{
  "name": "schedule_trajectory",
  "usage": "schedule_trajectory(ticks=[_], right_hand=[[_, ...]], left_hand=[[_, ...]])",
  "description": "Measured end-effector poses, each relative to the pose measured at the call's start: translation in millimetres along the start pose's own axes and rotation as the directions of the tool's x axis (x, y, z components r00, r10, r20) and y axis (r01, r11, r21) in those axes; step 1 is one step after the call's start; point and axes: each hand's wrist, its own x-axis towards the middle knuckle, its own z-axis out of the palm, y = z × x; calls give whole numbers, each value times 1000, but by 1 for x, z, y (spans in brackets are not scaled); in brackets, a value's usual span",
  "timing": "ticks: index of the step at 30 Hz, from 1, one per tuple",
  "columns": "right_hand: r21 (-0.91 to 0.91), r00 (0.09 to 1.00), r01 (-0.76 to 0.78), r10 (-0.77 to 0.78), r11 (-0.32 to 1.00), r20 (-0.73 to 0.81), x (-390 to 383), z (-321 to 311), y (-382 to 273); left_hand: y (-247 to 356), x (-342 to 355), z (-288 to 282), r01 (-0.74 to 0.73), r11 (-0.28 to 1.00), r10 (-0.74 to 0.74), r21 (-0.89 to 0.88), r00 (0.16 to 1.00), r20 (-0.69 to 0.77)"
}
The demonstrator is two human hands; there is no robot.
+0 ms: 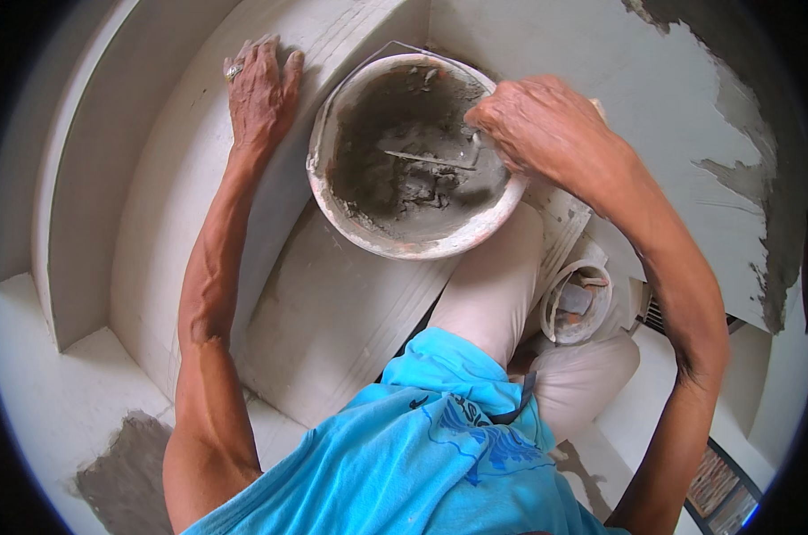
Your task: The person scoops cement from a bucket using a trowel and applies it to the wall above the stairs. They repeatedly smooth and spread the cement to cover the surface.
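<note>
A round white bucket (413, 249), its rim crusted, stands on a step in front of me, with wet grey mortar (373, 134) inside. My right hand (546, 125) is closed over the bucket's right rim, gripping a trowel. The trowel's thin blade (432, 161) lies edge-on at the mortar, its bent neck leading up to my fingers; the handle is mostly hidden in my fist. Left of the bucket, my left hand (263, 100) rests with fingers stretched out on a pale step surface, a ring on one finger. It holds nothing.
Pale curved steps (83, 178) rise on the left. A smaller white bucket (580, 303) with pieces inside sits beside my legs. Rough dark plaster (747, 116) edges the pale wall at right. A grey patch (127, 477) marks the surface at lower left.
</note>
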Motion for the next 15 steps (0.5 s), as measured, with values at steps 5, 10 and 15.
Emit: schedule_trajectory(ticks=[5, 10, 15], right_hand=[[34, 977, 20, -27, 999, 210, 26, 8, -7], [56, 950, -28, 9, 998, 313, 35, 9, -11], [18, 878, -52, 37, 998, 477, 48, 15, -8]], left_hand=[[-1, -1, 3, -19, 999, 17, -34, 999, -38], [-3, -3, -1, 37, 997, -36, -69, 999, 19], [-3, -3, 2, 48, 996, -46, -71, 999, 18]])
